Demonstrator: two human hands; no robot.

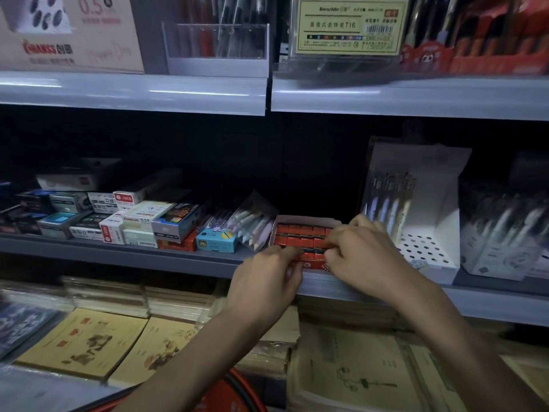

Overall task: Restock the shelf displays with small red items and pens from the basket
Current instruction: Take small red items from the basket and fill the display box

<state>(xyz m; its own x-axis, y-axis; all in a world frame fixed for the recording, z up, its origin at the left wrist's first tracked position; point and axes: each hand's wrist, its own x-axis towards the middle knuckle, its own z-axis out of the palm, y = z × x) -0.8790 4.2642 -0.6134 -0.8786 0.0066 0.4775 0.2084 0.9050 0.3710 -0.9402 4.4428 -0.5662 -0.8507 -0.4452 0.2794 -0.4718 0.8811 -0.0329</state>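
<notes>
2 hands worked at 1 open display box [309, 220] on the middle shelf [118, 248]. The left hand [264, 282] had its fingers curled over the box's front wall and its thumb against the printed red face, gripping that wall near the left corner. The right hand [364, 249] reached in from the box's right side, its fingertips bent down and pinching among the small red items [300, 233] in the front rows; whether it held 1 item or several could not be told. The small red items sat in the box in tight rows, side by side behind the fingers. Just left of the box a clear pack of pastel pens [252, 226] lay tilted. Farther left were a light blue carton [215, 240] and a jumble of small stationery cartons [133, 221]. Just right of the box stood a white perforated pen stand [427, 251] with a few upright pens [389, 203] in it. Below the box, under the shelf lip, lay stacks of notebooks [86, 343], and a red basket [219, 401] showed between the forearms at the bottom edge. Above the box ran another shelf carrying a yellow label [350, 25].
</notes>
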